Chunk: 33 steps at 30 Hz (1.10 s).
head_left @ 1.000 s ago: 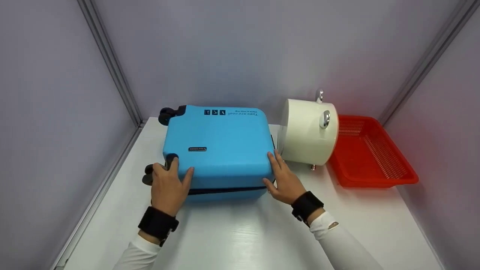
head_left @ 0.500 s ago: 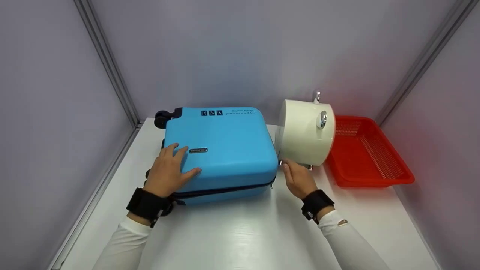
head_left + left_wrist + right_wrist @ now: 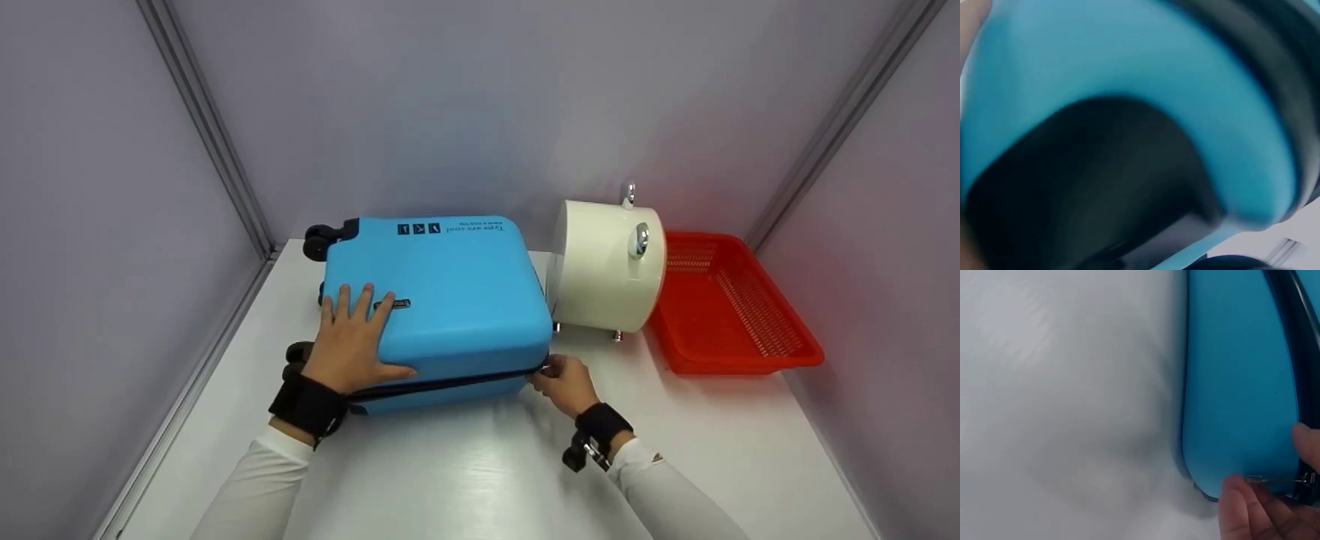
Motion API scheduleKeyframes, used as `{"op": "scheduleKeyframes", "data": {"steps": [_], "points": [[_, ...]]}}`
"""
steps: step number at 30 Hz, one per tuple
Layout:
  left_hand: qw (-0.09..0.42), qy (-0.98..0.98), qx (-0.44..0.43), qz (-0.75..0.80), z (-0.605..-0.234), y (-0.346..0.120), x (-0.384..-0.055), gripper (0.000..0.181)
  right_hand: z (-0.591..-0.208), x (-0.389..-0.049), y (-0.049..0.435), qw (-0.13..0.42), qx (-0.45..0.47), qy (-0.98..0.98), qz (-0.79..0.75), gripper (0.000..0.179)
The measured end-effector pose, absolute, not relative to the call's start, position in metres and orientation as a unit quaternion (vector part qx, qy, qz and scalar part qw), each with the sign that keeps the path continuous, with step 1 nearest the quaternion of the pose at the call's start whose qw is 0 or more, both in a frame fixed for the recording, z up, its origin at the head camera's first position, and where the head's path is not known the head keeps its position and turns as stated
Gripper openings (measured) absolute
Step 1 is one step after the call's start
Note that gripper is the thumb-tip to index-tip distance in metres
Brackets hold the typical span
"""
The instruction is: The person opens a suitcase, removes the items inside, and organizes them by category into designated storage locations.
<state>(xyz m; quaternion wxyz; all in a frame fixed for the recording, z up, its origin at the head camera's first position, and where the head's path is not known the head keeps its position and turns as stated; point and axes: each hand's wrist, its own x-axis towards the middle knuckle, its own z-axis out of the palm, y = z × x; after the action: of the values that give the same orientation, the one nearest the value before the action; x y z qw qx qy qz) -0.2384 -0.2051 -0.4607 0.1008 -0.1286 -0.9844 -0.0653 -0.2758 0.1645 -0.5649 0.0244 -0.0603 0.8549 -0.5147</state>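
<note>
A blue hard-shell suitcase (image 3: 450, 285) lies flat on the white table, its black wheels (image 3: 321, 241) toward the left. My left hand (image 3: 349, 349) rests spread on its near left corner, over part of the small logo plate. A dark zipper band (image 3: 450, 383) runs along the suitcase's near side. At the near right corner my right hand (image 3: 568, 384) has curled fingers at a metal zipper pull (image 3: 1275, 480). The right wrist view has the pull against the fingertips, while one finger (image 3: 1307, 443) lies at the dark band. The left wrist view is blurred, mostly suitcase shell.
Right of the suitcase stands a cream drum-shaped container (image 3: 611, 270) with chrome handles and small chrome feet. A red plastic basket (image 3: 739, 365) sits beyond it on the right. Grey-white panels (image 3: 465, 105) enclose the back and both sides of the table (image 3: 465, 487).
My right hand has left the suitcase's right edge and come lower to the zipper pull. My left hand has shifted from the wheel corner onto the shell, spreading its fingers. The suitcase has turned slightly.
</note>
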Motion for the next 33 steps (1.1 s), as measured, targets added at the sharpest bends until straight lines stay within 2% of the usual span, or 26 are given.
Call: {"op": "scheduleKeyframes", "data": {"steps": [4,7,14,24,28,33], "points": [[0.125,-0.981,-0.134,-0.059,-0.465,-0.206,-0.238,0.125,-0.566,-0.271,0.163,0.014,-0.053,0.864,-0.500,0.012],[0.133,-0.980,-0.137,-0.050,-0.466,-0.207,-0.238,0.124,-0.568,-0.268,0.163,-0.016,-0.070,0.881,-0.468,0.013],[0.144,-0.979,-0.142,-0.036,-0.465,-0.207,-0.237,0.120,-0.571,-0.256,0.164,-0.082,-0.157,0.913,-0.368,0.023],[0.169,-0.974,-0.151,-0.029,-0.467,-0.207,-0.239,0.119,-0.572,-0.230,0.131,-0.169,-0.268,0.912,-0.261,0.012],[0.178,-0.972,-0.151,-0.036,-0.468,-0.206,-0.238,0.119,-0.571,-0.224,0.114,-0.168,-0.300,0.909,-0.233,0.015],[0.186,-0.970,-0.152,-0.043,-0.473,-0.206,-0.237,0.119,-0.569,-0.217,0.086,-0.141,-0.337,0.909,-0.199,0.016]]}}
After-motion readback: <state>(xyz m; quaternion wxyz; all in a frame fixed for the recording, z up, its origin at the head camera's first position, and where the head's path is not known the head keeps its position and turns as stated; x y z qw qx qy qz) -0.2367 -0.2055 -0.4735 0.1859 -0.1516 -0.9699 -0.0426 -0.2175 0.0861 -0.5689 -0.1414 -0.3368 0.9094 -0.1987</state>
